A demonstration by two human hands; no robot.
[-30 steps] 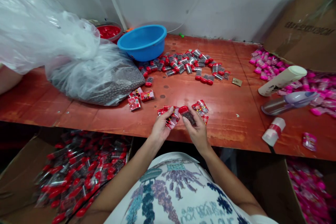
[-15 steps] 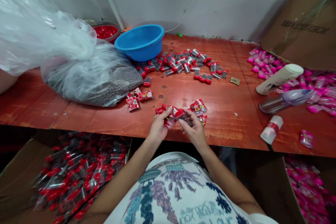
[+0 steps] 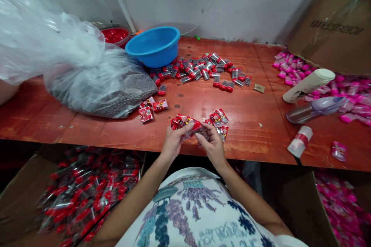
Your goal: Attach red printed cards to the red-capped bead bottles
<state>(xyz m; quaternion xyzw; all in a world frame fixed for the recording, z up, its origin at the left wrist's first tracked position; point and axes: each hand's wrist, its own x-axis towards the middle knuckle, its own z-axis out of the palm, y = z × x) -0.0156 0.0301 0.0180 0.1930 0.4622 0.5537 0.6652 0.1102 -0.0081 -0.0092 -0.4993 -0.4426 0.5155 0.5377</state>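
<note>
Left hand (image 3: 173,141): grasping red wrappers (image 3: 183,119), just below frame centre.
Right hand (image 3: 213,144): pinching dark-filled container (image 3: 204,133).
Wrapper film: could crumple or tear, if pushed crookedly.

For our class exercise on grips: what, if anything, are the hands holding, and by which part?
The right hand holds a small jar by its clear body; the left hand pinches red wrappers at their near side.
</note>
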